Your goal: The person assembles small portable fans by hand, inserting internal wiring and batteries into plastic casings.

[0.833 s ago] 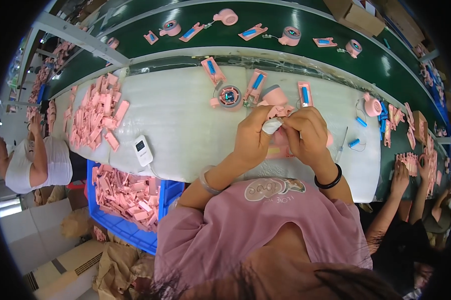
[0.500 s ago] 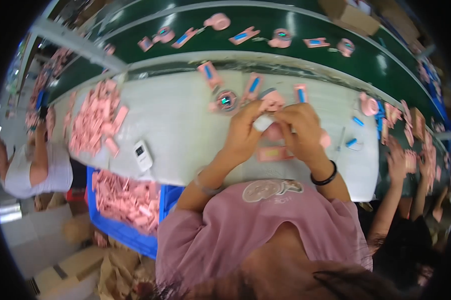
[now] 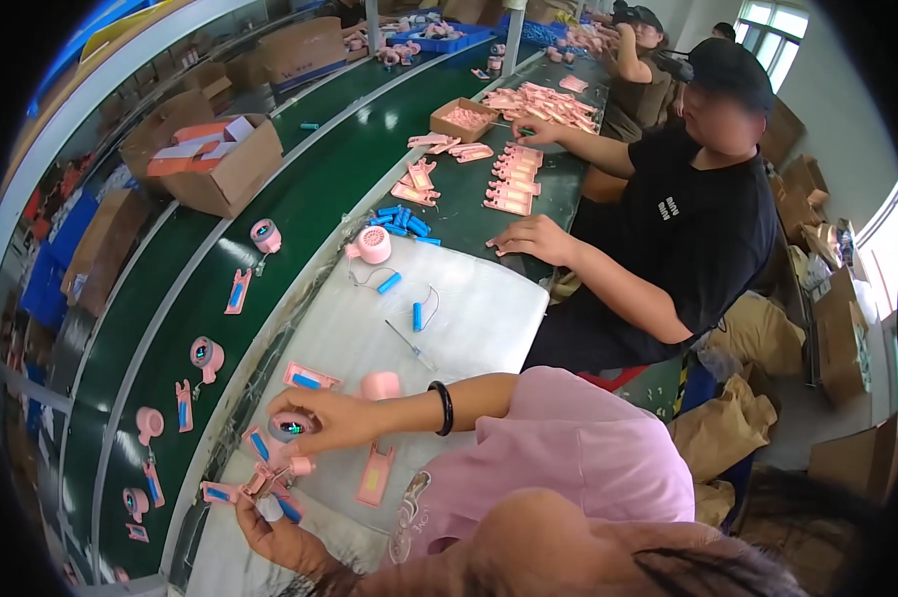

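My right hand (image 3: 337, 420) is closed around a round pink fan head (image 3: 292, 426) with a grey rim and a lit display. Below it, my left hand (image 3: 282, 545) pinches a small pink plastic part (image 3: 260, 481); a white piece (image 3: 269, 508) of unclear kind lies at its thumb. Pink handle shells with blue cells lie around both hands, one shell (image 3: 309, 378) just beyond the right hand. A handle shell (image 3: 374, 476) with a yellowish strip rests nearer me. Behind my right wrist sits another rounded pink part (image 3: 379, 385), partly hidden by the forearm.
A thin screwdriver-like tool (image 3: 409, 343), a wired blue cell (image 3: 418, 316) and a pink fan head (image 3: 373, 245) lie on the white mat (image 3: 479, 298). Along the left runs a green conveyor (image 3: 295, 189) carrying fan parts. A co-worker (image 3: 668, 209) sits by pink shells (image 3: 513, 179).
The view has swung to the right, bringing the co-worker fully in. My hands have moved apart, and the right one now grips a fan head.
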Motion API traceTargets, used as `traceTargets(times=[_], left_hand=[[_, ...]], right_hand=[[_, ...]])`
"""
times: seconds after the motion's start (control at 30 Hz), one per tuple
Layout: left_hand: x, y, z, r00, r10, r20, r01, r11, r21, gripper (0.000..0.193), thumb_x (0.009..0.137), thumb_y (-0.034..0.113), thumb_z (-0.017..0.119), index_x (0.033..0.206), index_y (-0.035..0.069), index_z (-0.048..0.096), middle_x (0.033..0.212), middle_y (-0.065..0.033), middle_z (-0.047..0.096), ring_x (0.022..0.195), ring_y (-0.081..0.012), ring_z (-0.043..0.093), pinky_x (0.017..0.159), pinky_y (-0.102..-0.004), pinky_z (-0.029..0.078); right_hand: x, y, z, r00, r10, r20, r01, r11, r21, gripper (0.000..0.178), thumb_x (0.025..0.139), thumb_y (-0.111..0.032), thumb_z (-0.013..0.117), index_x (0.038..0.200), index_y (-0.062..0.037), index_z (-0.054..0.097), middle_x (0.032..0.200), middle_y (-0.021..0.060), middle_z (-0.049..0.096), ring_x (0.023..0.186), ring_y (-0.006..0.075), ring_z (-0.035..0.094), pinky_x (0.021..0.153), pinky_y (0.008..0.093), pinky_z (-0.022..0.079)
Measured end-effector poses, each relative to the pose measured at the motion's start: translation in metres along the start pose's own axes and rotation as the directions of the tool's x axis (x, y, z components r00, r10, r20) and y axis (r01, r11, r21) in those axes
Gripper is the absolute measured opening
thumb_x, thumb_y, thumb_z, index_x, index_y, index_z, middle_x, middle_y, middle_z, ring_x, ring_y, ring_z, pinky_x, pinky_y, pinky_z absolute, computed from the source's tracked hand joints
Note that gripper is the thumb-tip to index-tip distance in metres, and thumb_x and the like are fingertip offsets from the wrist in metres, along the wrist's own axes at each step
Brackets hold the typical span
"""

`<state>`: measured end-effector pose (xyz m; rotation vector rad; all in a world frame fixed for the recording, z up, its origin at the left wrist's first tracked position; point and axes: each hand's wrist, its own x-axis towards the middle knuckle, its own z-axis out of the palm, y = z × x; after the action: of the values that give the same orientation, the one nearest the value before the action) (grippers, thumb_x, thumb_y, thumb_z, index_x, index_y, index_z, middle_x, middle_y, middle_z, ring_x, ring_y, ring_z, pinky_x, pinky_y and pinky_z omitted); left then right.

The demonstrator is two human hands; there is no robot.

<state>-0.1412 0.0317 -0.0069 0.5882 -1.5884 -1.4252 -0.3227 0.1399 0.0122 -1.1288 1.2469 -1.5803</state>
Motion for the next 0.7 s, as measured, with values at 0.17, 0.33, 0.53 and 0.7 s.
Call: traceTargets(times=[0.17,0.33,0.53,0.7], left_hand=[[0.002,-0.012,0.009,0.994,-0.108,0.032,0.111,0.989,-0.098,0.025,0.092,0.018,0.055,0.108,-0.001,0.056,0.106,-0.0071,0.058,0.099,-0.0159,0.053,0.089,-0.0297,0.042],[0.004,-0.014,0.010,0.983,-0.154,0.101,0.163,0.983,-0.085,0.020,0.092,0.015,0.053,0.104,0.000,0.056,0.101,-0.0056,0.058,0.095,-0.0155,0.053,0.089,-0.0300,0.042],[0.001,-0.023,0.000,0.980,-0.176,0.098,0.176,0.984,0.003,0.020,0.093,0.014,0.050,0.105,-0.001,0.054,0.101,-0.0065,0.057,0.095,-0.0161,0.054,0.090,-0.0318,0.043],[-0.002,-0.049,-0.007,0.994,-0.086,0.071,0.078,0.991,0.109,0.036,0.093,0.019,0.050,0.122,-0.003,0.046,0.108,-0.0148,0.057,0.098,-0.0246,0.058,0.083,-0.0385,0.051]], right_hand=[[-0.002,-0.003,-0.012,0.904,-0.411,-0.115,0.318,0.829,-0.459,0.064,0.072,-0.025,0.074,0.123,-0.0006,0.044,0.121,0.0176,0.049,0.112,0.0304,0.049,0.094,0.0370,0.041],[-0.002,-0.001,-0.013,0.851,-0.526,0.005,0.426,0.683,-0.593,0.065,0.070,-0.026,0.075,0.123,-0.0024,0.045,0.125,0.0150,0.048,0.116,0.0323,0.047,0.095,0.0402,0.040],[-0.002,0.006,-0.008,0.864,-0.503,0.038,0.429,0.694,-0.578,0.066,0.071,-0.029,0.074,0.124,-0.0040,0.044,0.126,0.0130,0.048,0.118,0.0315,0.046,0.096,0.0415,0.038],[0.000,0.004,-0.018,0.899,-0.433,0.062,0.367,0.670,-0.646,0.065,0.073,-0.033,0.073,0.124,-0.0035,0.044,0.126,0.0146,0.048,0.115,0.0332,0.047,0.094,0.0407,0.039]])
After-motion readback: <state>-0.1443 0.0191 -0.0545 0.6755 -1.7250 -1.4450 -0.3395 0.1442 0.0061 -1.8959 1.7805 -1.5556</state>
